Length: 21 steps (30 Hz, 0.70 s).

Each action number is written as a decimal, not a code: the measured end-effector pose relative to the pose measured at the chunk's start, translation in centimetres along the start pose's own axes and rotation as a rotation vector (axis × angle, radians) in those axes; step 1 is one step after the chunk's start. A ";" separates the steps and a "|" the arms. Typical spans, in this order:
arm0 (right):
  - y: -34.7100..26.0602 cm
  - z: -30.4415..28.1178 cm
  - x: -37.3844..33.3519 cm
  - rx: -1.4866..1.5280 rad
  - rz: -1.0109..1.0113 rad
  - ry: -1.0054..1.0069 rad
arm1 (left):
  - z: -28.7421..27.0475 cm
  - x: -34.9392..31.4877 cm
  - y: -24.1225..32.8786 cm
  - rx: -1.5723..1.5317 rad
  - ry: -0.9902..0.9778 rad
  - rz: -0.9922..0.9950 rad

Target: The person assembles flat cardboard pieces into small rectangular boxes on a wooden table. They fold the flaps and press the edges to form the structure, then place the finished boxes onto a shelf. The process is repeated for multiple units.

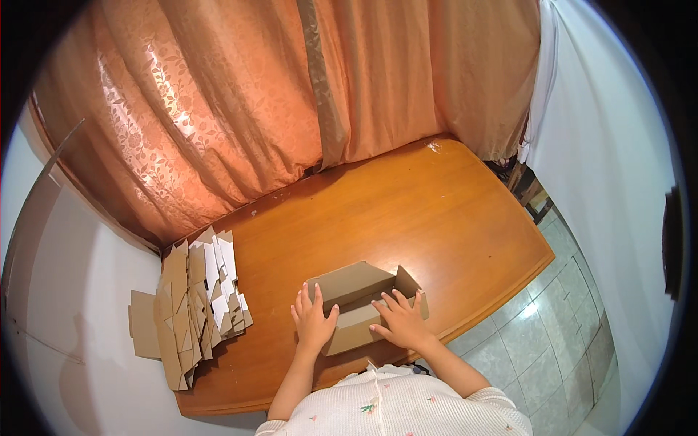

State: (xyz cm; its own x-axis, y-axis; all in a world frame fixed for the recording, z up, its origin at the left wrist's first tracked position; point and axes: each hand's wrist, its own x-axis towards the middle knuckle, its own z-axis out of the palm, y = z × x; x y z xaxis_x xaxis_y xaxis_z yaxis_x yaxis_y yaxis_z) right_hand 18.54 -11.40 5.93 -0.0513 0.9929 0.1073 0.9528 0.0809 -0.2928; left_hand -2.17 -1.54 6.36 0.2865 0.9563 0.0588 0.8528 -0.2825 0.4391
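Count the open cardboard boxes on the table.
1: the open brown box on the near side of the table, between your left hand and right hand. The overlapping cardboard pile at left could hide more.

- Bright, warm indoor light, seemingly from above.
- Blown patches on curtain [247,102], left side worst.
- Pale sheen on desk [363,211] behind box [356,280]; box interior in shade.
- Hard glare spot on floor [516,349].
- Soft shadows on left wall [58,254].
- Strong fisheye: straight edges bow near rim, corners black.
- Bluish fringe along right rim.
- Box edges reasonably crisp.
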 end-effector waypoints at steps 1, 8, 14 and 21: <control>-0.2 0.0 -0.1 0.003 0.009 0.003 | 0.2 0.1 0.0 -0.015 0.008 0.000; -0.5 -0.2 0.0 0.008 0.043 -0.020 | 1.7 0.6 -1.1 -0.078 0.052 0.067; 0.3 0.2 0.3 0.084 0.143 0.105 | 1.2 0.3 -1.9 -0.152 0.072 0.095; 1.8 -1.1 0.4 0.110 0.316 0.065 | 0.8 -0.2 -3.2 -0.467 0.184 0.114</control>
State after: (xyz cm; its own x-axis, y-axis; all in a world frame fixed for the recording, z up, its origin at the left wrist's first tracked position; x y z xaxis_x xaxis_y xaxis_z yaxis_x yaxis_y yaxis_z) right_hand 20.52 -10.96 6.52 0.2643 0.9629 0.0545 0.8800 -0.2177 -0.4221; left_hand -4.57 -0.93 4.23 0.2485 0.9308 0.2680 0.5227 -0.3618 0.7719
